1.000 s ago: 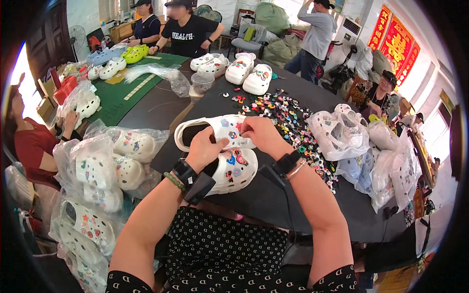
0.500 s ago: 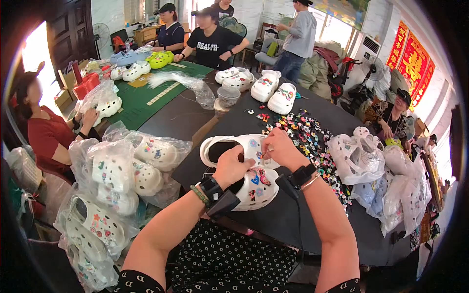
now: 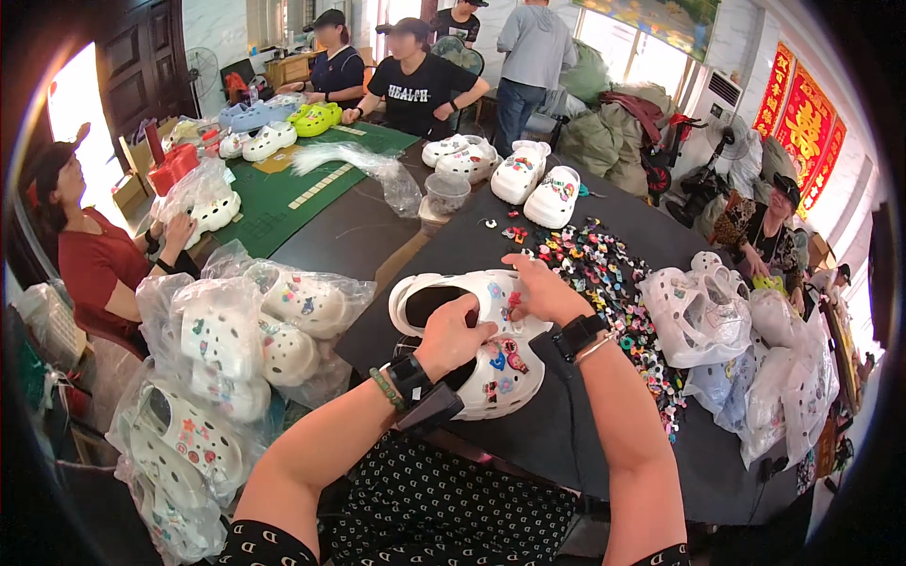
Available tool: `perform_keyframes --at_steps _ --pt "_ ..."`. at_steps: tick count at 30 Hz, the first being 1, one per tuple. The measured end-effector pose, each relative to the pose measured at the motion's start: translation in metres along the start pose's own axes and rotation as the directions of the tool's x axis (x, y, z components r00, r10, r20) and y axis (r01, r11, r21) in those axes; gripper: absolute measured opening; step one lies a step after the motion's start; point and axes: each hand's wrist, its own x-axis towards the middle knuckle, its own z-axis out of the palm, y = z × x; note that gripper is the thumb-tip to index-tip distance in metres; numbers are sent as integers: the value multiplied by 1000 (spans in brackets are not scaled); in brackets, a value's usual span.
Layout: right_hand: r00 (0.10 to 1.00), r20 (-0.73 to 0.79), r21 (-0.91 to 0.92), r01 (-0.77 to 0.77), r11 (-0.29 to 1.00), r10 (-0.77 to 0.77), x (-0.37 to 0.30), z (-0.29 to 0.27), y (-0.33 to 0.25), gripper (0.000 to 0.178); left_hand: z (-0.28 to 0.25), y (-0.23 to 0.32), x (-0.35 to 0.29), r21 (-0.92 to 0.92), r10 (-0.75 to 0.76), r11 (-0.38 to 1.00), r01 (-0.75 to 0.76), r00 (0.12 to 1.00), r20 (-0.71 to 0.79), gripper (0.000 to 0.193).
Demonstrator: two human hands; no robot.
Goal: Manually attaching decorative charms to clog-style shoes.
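Two white clogs lie side by side before me on the black tabletop. The far clog (image 3: 489,286) carries blue and purple charms and a red charm (image 3: 514,299) on its upper. My left hand (image 3: 451,338) grips this clog, its fingers reaching into the foot opening and its thumb over the near edge. My right hand (image 3: 552,292) is closed around the toe, with the thumb beside the red charm; some fingertips are hidden. Closer to me, the near clog (image 3: 505,398) bears several colourful charms and is partly covered by my left hand and wrist.
Loose charms (image 3: 604,255) spread beyond my right hand. A finished-looking white pair (image 3: 552,198) stands farther back. Bagged clogs (image 3: 222,321) crowd the left, and more bagged clogs (image 3: 698,316) the right. A clear tub (image 3: 446,191) sits near the green mat (image 3: 330,184). Several people surround the tables.
My right hand has shifted from a pinch on the clog's upper to a wider hold at its toe. A red charm now shows there. The standing person at the back has moved left.
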Motion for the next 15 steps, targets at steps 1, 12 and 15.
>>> perform_keyframes --at_steps 1,12,15 --pt "999 -3 -30 -42 999 42 0 2 -6 92 -2 -1 0 3 1 1000 -1 1000 -4 21" --pt "991 126 476 -106 873 52 -8 -8 18 107 -3 1 1 -19 11 1000 -12 999 -53 29" --pt "988 149 514 -121 849 50 -5 -6 21 114 -3 2 -2 -28 16 999 -18 998 -52 28"
